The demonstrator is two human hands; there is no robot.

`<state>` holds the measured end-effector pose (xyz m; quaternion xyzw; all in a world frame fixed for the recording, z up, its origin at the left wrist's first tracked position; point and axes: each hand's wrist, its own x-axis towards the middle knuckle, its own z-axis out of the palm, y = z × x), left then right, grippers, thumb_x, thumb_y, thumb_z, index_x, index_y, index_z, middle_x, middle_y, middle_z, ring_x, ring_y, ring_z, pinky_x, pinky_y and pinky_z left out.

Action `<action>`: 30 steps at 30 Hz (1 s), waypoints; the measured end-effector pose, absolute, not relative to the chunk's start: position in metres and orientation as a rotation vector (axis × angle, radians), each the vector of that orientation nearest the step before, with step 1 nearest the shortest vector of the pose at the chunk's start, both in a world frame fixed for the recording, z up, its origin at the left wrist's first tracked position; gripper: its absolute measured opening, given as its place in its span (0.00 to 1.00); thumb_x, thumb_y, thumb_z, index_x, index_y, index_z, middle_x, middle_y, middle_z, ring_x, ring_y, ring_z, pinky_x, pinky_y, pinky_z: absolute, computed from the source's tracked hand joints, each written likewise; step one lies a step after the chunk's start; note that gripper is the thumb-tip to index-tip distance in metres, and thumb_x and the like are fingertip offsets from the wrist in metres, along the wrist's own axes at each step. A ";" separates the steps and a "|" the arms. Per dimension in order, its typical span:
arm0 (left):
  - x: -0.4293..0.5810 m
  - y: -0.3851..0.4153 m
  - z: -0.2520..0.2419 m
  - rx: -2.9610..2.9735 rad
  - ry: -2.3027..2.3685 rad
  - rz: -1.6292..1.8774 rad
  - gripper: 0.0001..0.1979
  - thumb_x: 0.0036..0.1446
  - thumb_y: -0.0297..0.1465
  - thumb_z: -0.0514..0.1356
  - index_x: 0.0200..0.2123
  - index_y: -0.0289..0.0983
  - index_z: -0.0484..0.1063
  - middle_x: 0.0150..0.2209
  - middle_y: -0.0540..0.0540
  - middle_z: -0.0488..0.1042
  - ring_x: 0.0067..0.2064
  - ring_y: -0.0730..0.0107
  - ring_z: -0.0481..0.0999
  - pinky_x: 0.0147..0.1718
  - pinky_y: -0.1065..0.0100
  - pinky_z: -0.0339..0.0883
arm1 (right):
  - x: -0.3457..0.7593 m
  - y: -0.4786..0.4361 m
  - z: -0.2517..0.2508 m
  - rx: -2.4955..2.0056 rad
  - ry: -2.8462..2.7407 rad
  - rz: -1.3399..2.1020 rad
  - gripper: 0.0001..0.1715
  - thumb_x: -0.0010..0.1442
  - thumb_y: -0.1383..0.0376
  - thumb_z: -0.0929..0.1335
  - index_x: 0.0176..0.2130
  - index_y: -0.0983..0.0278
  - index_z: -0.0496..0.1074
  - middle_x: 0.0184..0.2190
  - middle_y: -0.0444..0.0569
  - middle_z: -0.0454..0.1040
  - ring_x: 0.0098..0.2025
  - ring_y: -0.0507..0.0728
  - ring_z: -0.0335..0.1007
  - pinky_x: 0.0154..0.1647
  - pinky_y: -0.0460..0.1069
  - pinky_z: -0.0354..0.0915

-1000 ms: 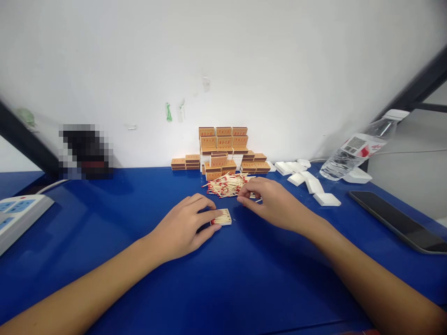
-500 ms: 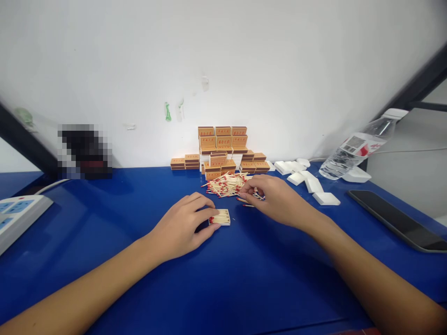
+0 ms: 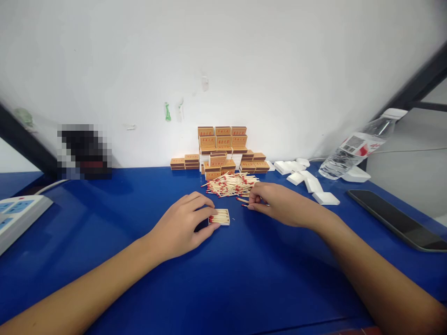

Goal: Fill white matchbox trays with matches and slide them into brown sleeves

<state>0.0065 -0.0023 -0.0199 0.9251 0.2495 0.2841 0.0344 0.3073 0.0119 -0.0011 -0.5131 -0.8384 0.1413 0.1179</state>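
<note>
Matches with pale wooden sticks and red heads [image 3: 228, 185] lie heaped on the glossy blue worktop [image 3: 209, 288], beyond both hands and apparently placed centrally so that either could reach them. Nearer the person, the small white rectangular tray [image 3: 226, 222] lies flat with more matches laid side by side in it, red heads towards its left end. The left hand [image 3: 188, 223] holds this tray between thumb and fingers, thumb at the near side; that grip probably serves to stop so light a tray sliding. The tray's left end is partly under those fingers, while its right end is uncovered, facing the right hand [image 3: 277, 202].

That right hand is bunched narrow by the heap's near right edge, fingertips at two loose red-headed matches [image 3: 242, 200]; whether one is actually pinched, I cannot tell. Behind the heap, orange-and-brown cardboard matchboxes [image 3: 223, 141] stand stacked, likely set back to leave working room.
</note>
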 end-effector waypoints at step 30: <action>0.006 -0.001 -0.020 2.840 0.924 0.775 0.15 0.67 0.38 0.66 0.52 0.37 0.76 0.47 0.40 0.81 0.49 0.52 0.78 0.50 0.49 0.75 | 0.249 -0.014 -0.009 -1.132 -2.348 0.418 0.04 0.72 0.67 0.68 0.40 0.60 0.70 0.42 0.49 0.73 0.44 0.57 0.70 0.46 0.52 0.67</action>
